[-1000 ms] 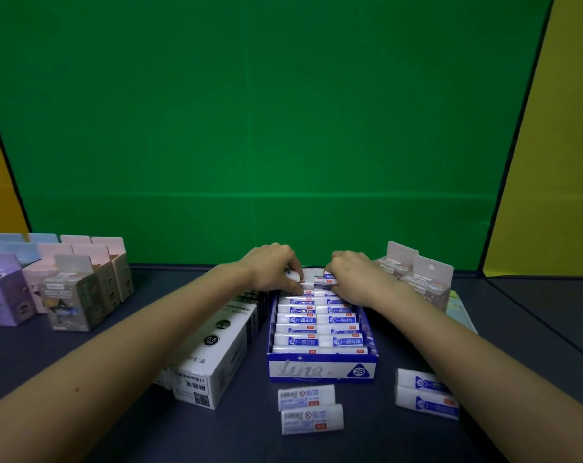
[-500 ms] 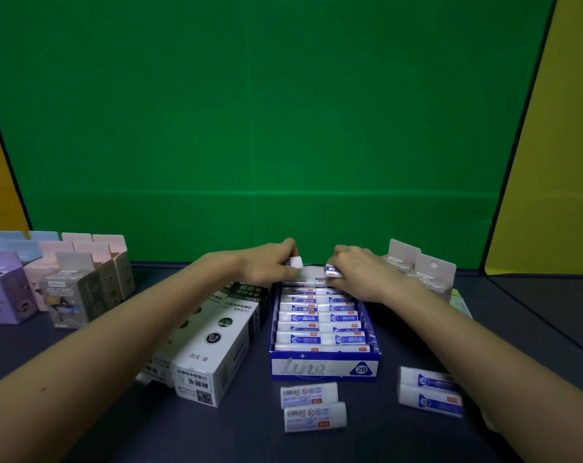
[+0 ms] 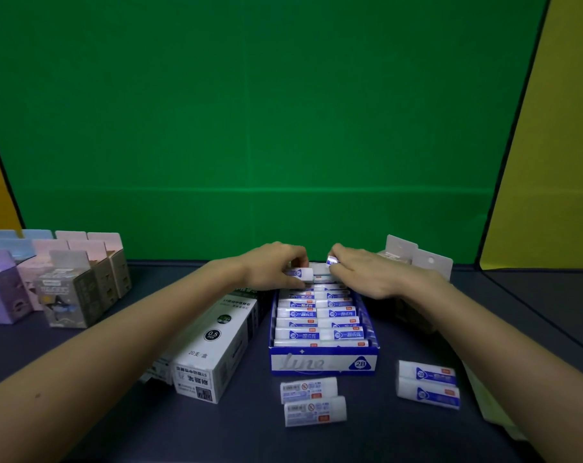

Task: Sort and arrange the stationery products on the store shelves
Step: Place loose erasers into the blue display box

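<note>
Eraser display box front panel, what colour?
Blue with a white band, on the eraser display box; head view.

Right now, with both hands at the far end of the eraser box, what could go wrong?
1. The left hand and right hand each pinch an eraser above the packed blue display box; a slip may disturb the neat rows.
2. The right forearm passes close above two loose erasers; pulling back may sweep them away.
3. The left forearm lies near the white refill box and may push it.
</note>
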